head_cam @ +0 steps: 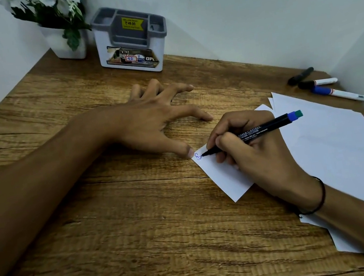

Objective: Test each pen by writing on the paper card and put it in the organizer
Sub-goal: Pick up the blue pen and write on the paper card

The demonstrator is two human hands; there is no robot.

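My right hand (252, 151) grips a black marker pen (261, 130) with a blue-green end, its tip touching the top left corner of a small white paper card (222, 179). A small blue scribble (198, 156) sits at that corner. My left hand (150, 121) lies spread on the wooden desk (122, 216), thumb tip pressing the card's corner. The grey and white organizer (131, 39) stands at the back against the wall; no pens show in it. Three more markers lie at the far right: a black one (301, 76), a white one with black cap (318, 83), a white one with blue cap (338, 93).
A white pot with a flowering plant (61, 21) stands left of the organizer. Larger white paper sheets (341, 150) lie under and beyond my right forearm. White walls close the desk at back, left and right.
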